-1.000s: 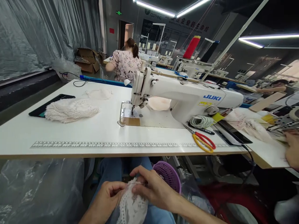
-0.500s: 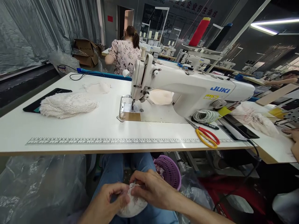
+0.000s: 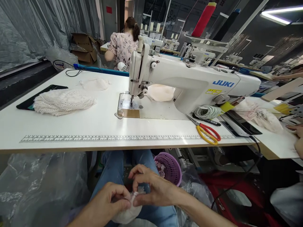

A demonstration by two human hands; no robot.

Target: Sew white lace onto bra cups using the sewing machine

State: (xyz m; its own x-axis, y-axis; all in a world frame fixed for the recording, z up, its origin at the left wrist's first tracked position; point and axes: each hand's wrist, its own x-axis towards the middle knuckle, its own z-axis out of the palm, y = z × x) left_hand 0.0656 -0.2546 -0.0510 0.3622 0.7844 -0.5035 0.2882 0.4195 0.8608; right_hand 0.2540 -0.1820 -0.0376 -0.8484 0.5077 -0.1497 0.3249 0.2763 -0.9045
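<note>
Low over my lap, a small piece of white lace fabric (image 3: 127,214) is pinched between both hands. My left hand (image 3: 113,200) closes its thumb and forefinger on the left edge of the fabric. From the right, my right hand (image 3: 149,186) grips the upper edge between thumb and fingertips. Part of the piece is hidden behind my fingers. Above them on the table stands a white sewing machine (image 3: 189,75), with pale fabric (image 3: 161,93) lying behind its needle. A stack of white lace pieces (image 3: 62,101) rests at the left on a dark tablet-like slab (image 3: 23,102).
Red-and-yellow-handled scissors (image 3: 205,132) lie by a coil of white cord (image 3: 207,112). A printed ruler (image 3: 99,138) runs along the front of the table (image 3: 71,126). Below are a purple basket (image 3: 174,170) and plastic sheeting (image 3: 42,183). A person (image 3: 124,45) sits ahead; another person's hand (image 3: 298,130) is far right.
The fabric has turned and bunched up between my hands, and my right fingers have lifted and spread a little. The whole view has shifted slightly, so the table appears higher.
</note>
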